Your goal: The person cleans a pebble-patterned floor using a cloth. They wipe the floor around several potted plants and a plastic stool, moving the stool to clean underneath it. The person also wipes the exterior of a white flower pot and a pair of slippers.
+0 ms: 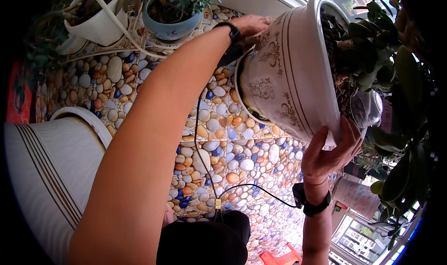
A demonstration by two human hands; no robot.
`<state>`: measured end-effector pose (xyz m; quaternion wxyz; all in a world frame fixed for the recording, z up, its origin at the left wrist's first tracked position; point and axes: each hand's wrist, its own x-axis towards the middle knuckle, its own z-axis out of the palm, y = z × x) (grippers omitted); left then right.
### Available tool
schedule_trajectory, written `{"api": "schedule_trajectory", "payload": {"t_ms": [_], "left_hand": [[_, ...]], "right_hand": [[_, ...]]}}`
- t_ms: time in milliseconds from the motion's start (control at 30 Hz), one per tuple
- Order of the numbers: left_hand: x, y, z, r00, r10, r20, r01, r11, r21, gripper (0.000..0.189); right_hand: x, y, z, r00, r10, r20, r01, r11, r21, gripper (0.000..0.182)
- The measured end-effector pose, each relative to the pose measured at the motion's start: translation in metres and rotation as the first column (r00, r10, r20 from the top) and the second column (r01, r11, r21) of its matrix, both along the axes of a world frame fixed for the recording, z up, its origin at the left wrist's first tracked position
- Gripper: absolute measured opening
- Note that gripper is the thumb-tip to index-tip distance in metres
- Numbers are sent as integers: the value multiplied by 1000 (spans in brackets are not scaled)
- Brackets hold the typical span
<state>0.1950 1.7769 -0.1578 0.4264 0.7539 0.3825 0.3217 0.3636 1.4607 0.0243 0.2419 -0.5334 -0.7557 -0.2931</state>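
Note:
A large white ceramic flower pot [290,72] with brown scrollwork and ring lines stands before me, its base in a saucer [239,79]. Dark brown chips [331,44] cover its soil, and a thick-leaved plant [373,51] grows from it. My right hand [331,149] grips the near rim, thumb outside and fingers over the edge. On the far side, my left hand [252,25] is against the pot's wall; some of its fingers are hidden. A clear plastic cup [366,107] sits by the rim, beside my right fingertips.
Another white pot [52,163] with dark stripes stands at left. A blue pot [173,22] and a white pot [101,23] rest on a metal plant stand [139,50]. Black cables [196,125] hang between my wrists over the pebble-patterned floor [209,120]. A red plastic object [283,256] lies low.

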Motion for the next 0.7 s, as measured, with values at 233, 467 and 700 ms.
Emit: {"api": "schedule_trajectory", "payload": {"t_ms": [233,467,700], "left_hand": [[-9,-55,-31,861,157,483,50,920,-389,54],[-3,-165,-18,741,469,480,-205,839,-504,40],[22,-271,2,656,548,519,-172,778,-604,48]], "right_hand": [[2,0,-4,999,19,40,-20,999,42,40],[1,0,1,995,-27,99,21,997,71,40],[8,12,-5,999,40,-5,-38,974,222,36]]}}
